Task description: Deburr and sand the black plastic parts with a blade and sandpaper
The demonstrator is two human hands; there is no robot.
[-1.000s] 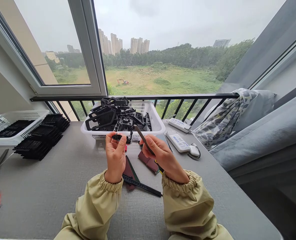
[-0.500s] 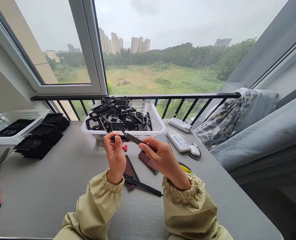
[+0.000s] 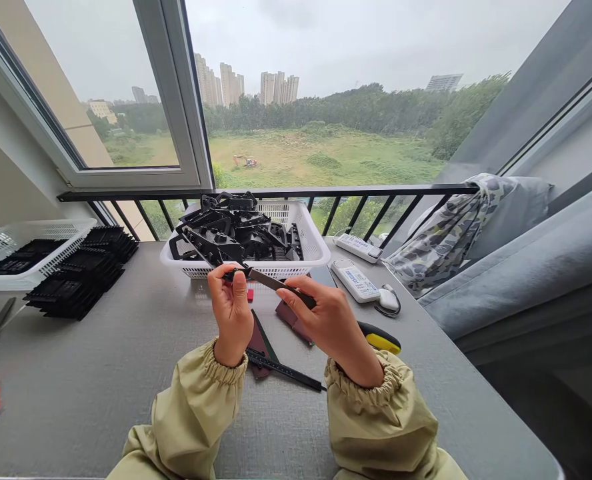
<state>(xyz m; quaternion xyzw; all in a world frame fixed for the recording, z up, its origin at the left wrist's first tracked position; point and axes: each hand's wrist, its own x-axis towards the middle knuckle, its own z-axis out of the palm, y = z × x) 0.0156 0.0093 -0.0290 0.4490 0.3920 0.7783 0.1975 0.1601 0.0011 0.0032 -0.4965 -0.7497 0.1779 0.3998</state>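
Observation:
In the head view my left hand (image 3: 233, 310) is closed, pinching a black plastic part (image 3: 232, 272) between thumb and fingers. Much of that part is hidden by the fingers and blends into the dark pieces behind. My right hand (image 3: 329, 320) grips a flat file (image 3: 266, 280) by its dark handle. The file's tip lies against or very near the part. Below the hands, dark red sandpaper pieces (image 3: 295, 321) and a black caliper (image 3: 289, 373) lie on the grey table (image 3: 176, 333).
A white basket (image 3: 321, 250) heaped with black plastic parts (image 3: 236, 230) stands behind my hands. Stacked black pieces (image 3: 76, 283) and another white basket (image 3: 81, 230) are left. White boxes (image 3: 355, 280) and a yellow-black handle (image 3: 383, 340) sit right. A railing (image 3: 366, 192) runs behind.
The file has shifted slightly left toward the part, and my right hand is a little lower. The yellow-black handle shows more. Both holds stay the same.

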